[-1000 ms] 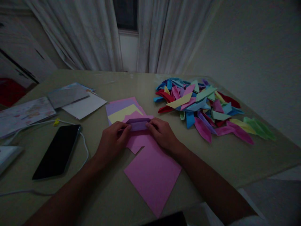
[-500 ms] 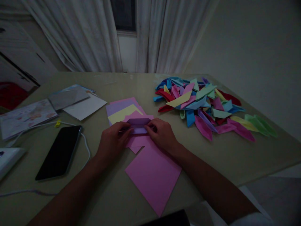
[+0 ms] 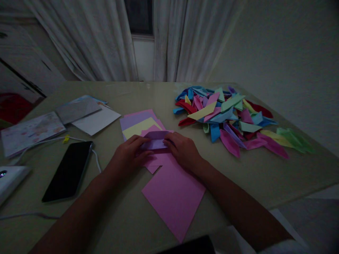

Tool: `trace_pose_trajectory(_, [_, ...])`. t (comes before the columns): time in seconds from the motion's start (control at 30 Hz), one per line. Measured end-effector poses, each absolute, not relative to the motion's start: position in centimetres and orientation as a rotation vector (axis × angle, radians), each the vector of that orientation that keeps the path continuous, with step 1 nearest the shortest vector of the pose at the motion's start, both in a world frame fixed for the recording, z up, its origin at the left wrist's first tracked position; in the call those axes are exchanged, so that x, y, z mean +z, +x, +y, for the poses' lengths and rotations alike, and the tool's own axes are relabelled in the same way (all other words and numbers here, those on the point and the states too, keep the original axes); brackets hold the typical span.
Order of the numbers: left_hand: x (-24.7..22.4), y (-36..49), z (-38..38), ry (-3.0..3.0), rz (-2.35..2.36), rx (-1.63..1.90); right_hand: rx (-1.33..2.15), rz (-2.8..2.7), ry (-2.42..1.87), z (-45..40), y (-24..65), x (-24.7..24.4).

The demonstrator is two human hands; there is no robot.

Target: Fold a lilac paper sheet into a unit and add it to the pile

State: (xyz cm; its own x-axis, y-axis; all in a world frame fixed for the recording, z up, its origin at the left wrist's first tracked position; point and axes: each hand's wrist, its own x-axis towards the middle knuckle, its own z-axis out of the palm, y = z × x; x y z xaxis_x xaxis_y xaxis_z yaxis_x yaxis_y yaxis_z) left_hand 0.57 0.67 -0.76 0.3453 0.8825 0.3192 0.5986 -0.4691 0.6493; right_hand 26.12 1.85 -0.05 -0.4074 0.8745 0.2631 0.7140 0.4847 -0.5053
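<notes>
A partly folded sheet of purple paper [image 3: 156,143] is held between my two hands above a stack of coloured paper. My left hand [image 3: 129,151] grips its left end between thumb and fingers. At the right end, the fingers of my right hand [image 3: 182,148] are closed on the paper, with the thumb mostly hidden. Beneath them lie pink sheets, and a yellow sheet [image 3: 140,127] and a purple sheet [image 3: 135,119] stick out behind. A square pink sheet [image 3: 174,197] lies cornerwise in front, closest to me.
Many folded paper pieces [image 3: 225,113] in mixed colours are heaped at the right. On the left lie a black phone [image 3: 68,171] with a white cable [image 3: 97,160], a patterned booklet [image 3: 33,132] and a white sheet [image 3: 96,120]. A white device [image 3: 12,180] sits at the left edge.
The purple paper's far flap has tilted and its shape looks more bent. My left thumb and fingers have shifted a little along its left end. The other things stay in place.
</notes>
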Motion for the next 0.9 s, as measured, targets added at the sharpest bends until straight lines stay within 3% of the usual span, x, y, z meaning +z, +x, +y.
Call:
trace_pose_trajectory(0.6, [-1.16, 0.28, 0.70, 2.311, 1.254, 1.088, 0.529, -2.236, -1.225, 2.10, 26.86, 0.37])
trace_pose_trajectory(0.9, [-1.04, -0.29, 0.81, 2.355, 1.277, 1.000, 0.540, -2.158, -1.167, 2.32, 27.09, 0.24])
